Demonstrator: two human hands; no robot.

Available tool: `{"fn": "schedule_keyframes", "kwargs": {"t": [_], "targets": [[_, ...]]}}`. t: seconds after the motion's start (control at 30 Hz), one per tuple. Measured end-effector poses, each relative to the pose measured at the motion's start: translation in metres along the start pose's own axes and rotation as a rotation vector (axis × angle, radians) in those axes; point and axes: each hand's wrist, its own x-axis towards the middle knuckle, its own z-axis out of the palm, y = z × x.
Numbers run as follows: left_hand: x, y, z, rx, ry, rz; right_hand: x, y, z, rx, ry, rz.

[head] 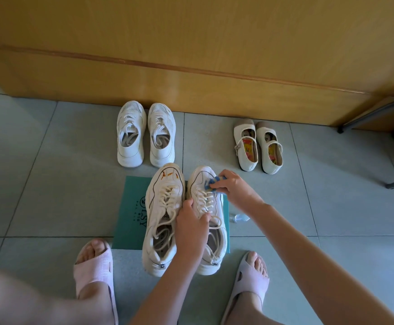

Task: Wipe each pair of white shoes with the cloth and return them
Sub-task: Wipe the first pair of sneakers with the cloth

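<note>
Two white lace-up sneakers stand side by side on a teal mat (130,207) in front of me. The left sneaker (163,207) has orange-brown stains on its toe. My left hand (191,226) grips the right sneaker (203,191) over its laces and tongue. Pinched in my right hand (233,188), a small blue cloth (211,184) presses on that sneaker's toe area. A second pair of white sneakers (144,134) stands against the wooden base. A pair of cream strap shoes (258,146) stands further right.
A small clear bottle (240,217) lies on the grey tile floor just right of the mat. My feet in pink slippers (95,270) flank the sneakers. A wooden furniture base (191,90) runs along the back. Dark metal legs (379,113) stand at the right.
</note>
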Motion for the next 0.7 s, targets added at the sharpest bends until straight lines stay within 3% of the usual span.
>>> {"fn": "schedule_keyframes", "kwargs": {"t": [0.17,0.37,0.47,0.7], "targets": [[0.0,-0.001,-0.001,0.005,-0.003,0.01,0.004,0.006,-0.016,-0.112,-0.124,0.018],[-0.001,0.0,-0.001,0.028,0.023,0.031,0.015,-0.008,-0.031,0.173,0.184,0.145],[-0.002,0.0,-0.002,0.019,0.014,0.016,0.03,-0.033,-0.016,0.289,0.182,0.137],[-0.001,0.002,-0.002,-0.027,-0.004,-0.018,0.037,-0.046,0.011,0.298,0.201,0.149]]}}
